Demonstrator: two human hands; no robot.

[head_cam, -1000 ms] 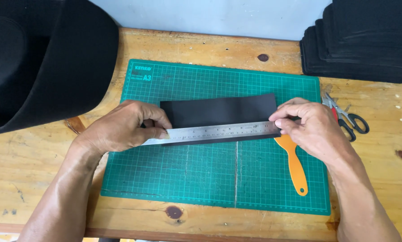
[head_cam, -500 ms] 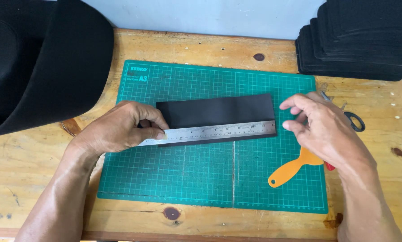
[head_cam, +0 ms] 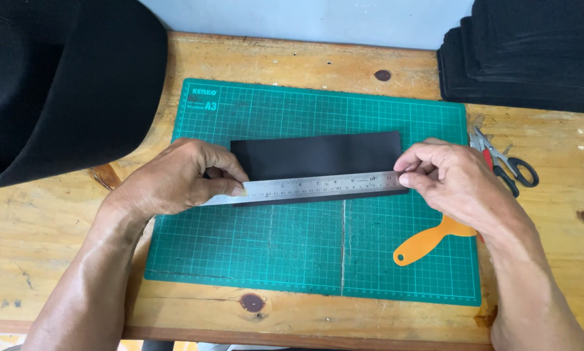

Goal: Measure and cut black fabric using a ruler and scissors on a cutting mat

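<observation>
A black rectangular strip (head_cam: 318,155) lies flat on a green cutting mat (head_cam: 305,260). A steel ruler (head_cam: 318,187) rests along the strip's near edge. My left hand (head_cam: 175,179) presses the ruler's left end down with fingers curled over it. My right hand (head_cam: 458,185) pinches the ruler's right end with fingertips. An orange-handled tool (head_cam: 428,239) lies on the mat beneath my right wrist, its head hidden by the hand.
A large black sheet (head_cam: 58,84) covers the table's far left corner. A stack of black pieces (head_cam: 532,58) sits at the far right. Scissors (head_cam: 510,166) lie right of the mat on the wooden table (head_cam: 45,240).
My right hand lifted off the ruler's end, then came back to pinch it. The orange-handled tool swung from lying along my hand to pointing left-down. My left hand stayed put.
</observation>
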